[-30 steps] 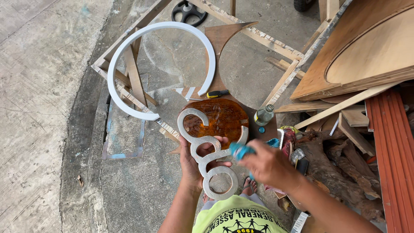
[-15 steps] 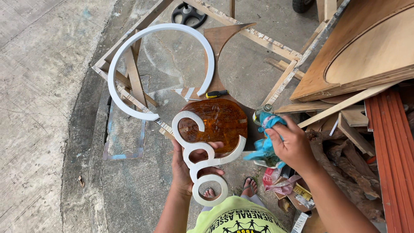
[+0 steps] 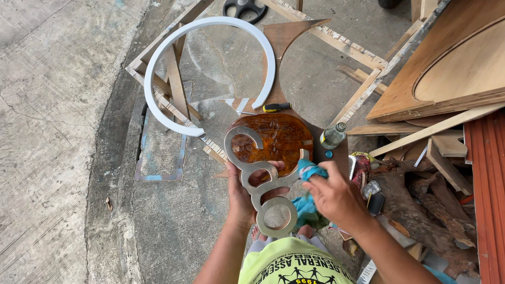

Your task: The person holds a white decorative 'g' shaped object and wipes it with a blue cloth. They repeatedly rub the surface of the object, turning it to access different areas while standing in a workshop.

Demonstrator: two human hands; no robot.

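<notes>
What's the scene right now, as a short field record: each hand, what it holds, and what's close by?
left hand: grips the curly cutout piece at its middle, fingers wrapped through a loop
right hand: presses a teal cloth against the piece's right arm
cutout piece: pale, flat, with loops; held above the ground
under it: glossy brown oval board
nearby: small glass bottle right of the board; yellow-handled tool above it; large white ring resting on a wooden frame

- curly cut-out piece (image 3: 259, 181): grey, matt, smooth; material unclear
- rag (image 3: 307, 202): teal cloth, crumpled
- oval slab (image 3: 279, 139): glossy varnished wood
- big ring (image 3: 210, 73): white, smooth
- floor (image 3: 58, 131): rough concrete
- bottle (image 3: 333, 137): clear glass
</notes>
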